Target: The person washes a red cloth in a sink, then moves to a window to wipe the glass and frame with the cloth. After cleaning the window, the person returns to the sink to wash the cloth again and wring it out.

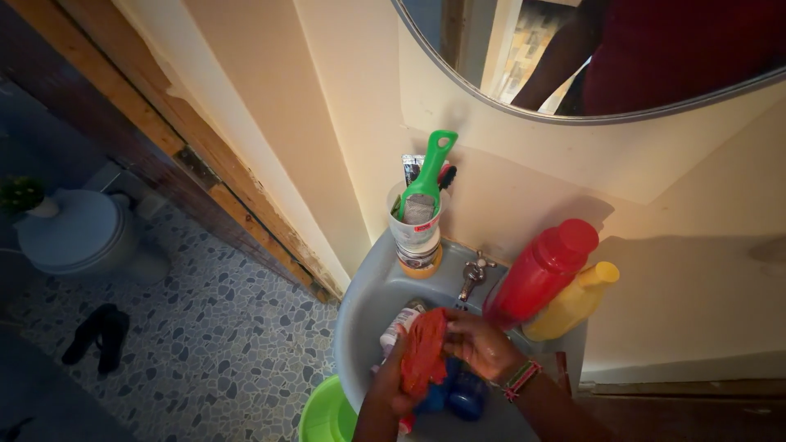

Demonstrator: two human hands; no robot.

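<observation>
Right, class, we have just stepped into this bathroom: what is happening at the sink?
A person stands over a grey sink and holds a red cloth in both hands, the left hand below it, the right hand at its side. Blue items lie in the basin. A red bottle and a yellow bottle stand beside the tap.

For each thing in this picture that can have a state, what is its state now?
Red cloth: bunched, gripped by both hands over the sink.
Left hand: closed on the cloth.
Right hand: closed on the cloth.
Tap: no water visible.
Red bottle: cap on, leaning.
Yellow bottle: cap on, leaning.
Green-handled tool: standing in a cup.
Toilet: lid down.
</observation>
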